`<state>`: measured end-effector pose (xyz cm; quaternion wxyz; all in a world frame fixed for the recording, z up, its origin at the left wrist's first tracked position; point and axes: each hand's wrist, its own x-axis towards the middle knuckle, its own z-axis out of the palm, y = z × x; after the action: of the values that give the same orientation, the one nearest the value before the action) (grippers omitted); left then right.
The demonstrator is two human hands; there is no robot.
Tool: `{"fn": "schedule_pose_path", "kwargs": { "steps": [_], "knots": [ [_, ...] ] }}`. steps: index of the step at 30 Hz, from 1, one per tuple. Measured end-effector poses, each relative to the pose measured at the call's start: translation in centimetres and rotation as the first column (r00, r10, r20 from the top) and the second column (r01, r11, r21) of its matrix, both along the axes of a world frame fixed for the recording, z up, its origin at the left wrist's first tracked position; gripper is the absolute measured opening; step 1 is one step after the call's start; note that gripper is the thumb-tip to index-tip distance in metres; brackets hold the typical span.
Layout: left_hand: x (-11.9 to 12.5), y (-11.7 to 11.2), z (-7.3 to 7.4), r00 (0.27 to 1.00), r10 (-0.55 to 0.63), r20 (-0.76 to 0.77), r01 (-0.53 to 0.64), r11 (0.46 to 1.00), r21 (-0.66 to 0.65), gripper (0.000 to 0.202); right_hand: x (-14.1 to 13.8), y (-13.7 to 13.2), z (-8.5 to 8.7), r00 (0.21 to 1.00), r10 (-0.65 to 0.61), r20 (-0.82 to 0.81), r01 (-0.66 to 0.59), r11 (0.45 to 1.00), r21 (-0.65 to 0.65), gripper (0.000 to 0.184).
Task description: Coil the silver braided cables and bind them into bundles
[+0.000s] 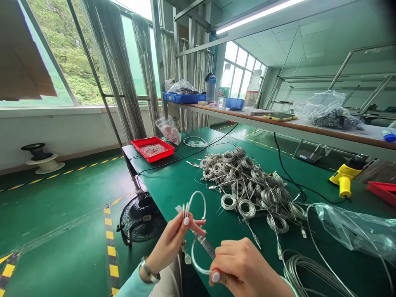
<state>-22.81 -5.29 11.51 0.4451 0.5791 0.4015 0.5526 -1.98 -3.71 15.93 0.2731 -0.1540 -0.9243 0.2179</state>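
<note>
The cable coils (pixel 244 185) are silver, the bench mat (pixel 173 198) green, the tray (pixel 163 153) red.

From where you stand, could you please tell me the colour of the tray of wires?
The tray is red, best seen in the head view.

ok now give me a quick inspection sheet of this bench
surface: green-topped workbench
job's things: loop of braided metal cable between the hands; heap of coiled braided cables; steel ruler beside the loop
clutter: red tray of thin wires; yellow hand tool; clear plastic bag
grippers: left hand fingers pinch the loop's top; right hand fingers hold its lower end
cables: thin black cord across the bench
surroundings: floor fan; spool on the floor; shelf holding bottles; window
</note>
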Motion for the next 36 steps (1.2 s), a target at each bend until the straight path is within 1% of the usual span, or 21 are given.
{"fn": "schedule_pose_path", "kwargs": {
  "steps": [2,4,5,7,9,10,13,15,18,20,22,24,27,29,30,31,32,33,34,35,36],
  "knots": [
    [0.3,-0.2,0.2,0.998,-0.055,-0.039,0.055,0.998,-0.007,0.024,-0.6,0.5,1.4,0.986,0.15,-0.073,-0.162,0.968,-0.191,0.042],
    [0.6,-0.3,0.2,0.995,-0.099,-0.022,0.098,0.994,-0.044,0.024,-1.3,1.4,2.3,0.96,0.206,-0.192,-0.265,0.89,-0.371,0.049],
    [0.8,-0.3,0.1,0.99,-0.135,0.028,0.137,0.988,-0.07,0.024,-1.6,2.0,2.5,0.952,0.172,-0.253,-0.274,0.848,-0.454,0.05],
    [1.3,-0.3,-0.1,0.95,-0.227,0.216,0.255,0.96,-0.114,0.025,-2.3,3.4,2.4,0.941,0.006,-0.337,-0.224,0.759,-0.611,0.049],
    [1.8,-0.2,-0.1,0.851,-0.28,0.445,0.361,0.926,-0.109,0.024,-2.9,4.8,1.8,0.904,-0.205,-0.375,-0.165,0.642,-0.749,0.045],
    [2.0,-0.1,-0.1,0.796,-0.278,0.538,0.385,0.918,-0.095,0.024,-3.2,5.3,1.4,0.882,-0.287,-0.375,-0.155,0.574,-0.804,0.045],
    [2.3,0.3,-0.1,0.668,-0.292,0.684,0.436,0.899,-0.042,0.022,-3.7,6.4,0.6,0.827,-0.418,-0.376,-0.211,0.388,-0.897,0.045],
    [2.4,0.6,-0.3,0.609,-0.342,0.715,0.488,0.873,0.001,0.024,-3.9,6.6,0.3,0.794,-0.471,-0.383,-0.262,0.304,-0.916,0.046],
    [2.6,0.8,-0.6,0.507,-0.423,0.751,0.562,0.823,0.085,0.031,-4.1,7.0,0.2,0.745,-0.539,-0.392,-0.316,0.233,-0.92,0.049],
    [2.5,0.8,-0.4,0.427,-0.458,0.78,0.588,0.796,0.146,0.037,-4.0,7.4,0.0,0.75,-0.544,-0.377,-0.31,0.215,-0.926,0.05],
    [1.9,0.7,0.2,0.38,-0.435,0.817,0.572,0.804,0.162,0.039,-3.6,7.7,-0.5,0.792,-0.51,-0.337,-0.249,0.235,-0.94,0.051],
    [0.7,0.6,1.1,0.367,-0.339,0.867,0.498,0.858,0.125,0.036,-2.7,7.8,-1.5,0.857,-0.441,-0.265,-0.145,0.288,-0.947,0.052],
    [-1.9,0.5,2.1,0.34,-0.16,0.927,0.297,0.953,0.056,0.019,-0.8,7.4,-3.8,0.937,-0.328,-0.123,0.007,0.368,-0.93,0.051],
    [-3.8,0.5,2.2,0.313,-0.083,0.946,0.155,0.987,0.035,0.009,0.7,6.8,-5.5,0.95,-0.312,-0.026,0.111,0.414,-0.903,0.048],
    [-4.6,0.5,2.1,0.311,-0.054,0.949,0.084,0.996,0.029,0.01,1.4,6.5,-6.4,0.944,-0.327,0.035,0.189,0.452,-0.872,0.044],
    [-5.2,0.5,2.0,0.32,-0.023,0.947,0.015,1.0,0.019,0.012,2.0,6.1,-7.1,0.927,-0.367,0.08,0.277,0.524,-0.805,0.037],
    [-5.6,0.5,1.9,0.347,0.018,0.938,-0.053,0.999,0.001,0.015,2.5,5.7,-7.7,0.902,-0.422,0.09,0.361,0.626,-0.691,0.029],
    [-5.9,0.6,1.8,0.396,0.075,0.915,-0.121,0.992,-0.029,0.016,2.9,5.2,-8.0,0.882,-0.467,0.063,0.427,0.736,-0.525,0.023],
    [-5.9,0.7,1.7,0.47,0.147,0.871,-0.186,0.98,-0.065,0.016,3.1,4.6,-8.0,0.874,-0.485,0.009,0.463,0.828,-0.317,0.022],
    [-5.7,0.8,1.6,0.56,0.222,0.798,-0.244,0.965,-0.097,0.015,3.2,4.1,-7.7,0.886,-0.462,-0.047,0.456,0.884,-0.1,0.027],
    [-5.4,1.0,1.6,0.657,0.284,0.699,-0.289,0.95,-0.114,0.015,3.1,3.5,-7.1,0.912,-0.404,-0.074,0.409,0.908,0.087,0.033]
  ]
}}
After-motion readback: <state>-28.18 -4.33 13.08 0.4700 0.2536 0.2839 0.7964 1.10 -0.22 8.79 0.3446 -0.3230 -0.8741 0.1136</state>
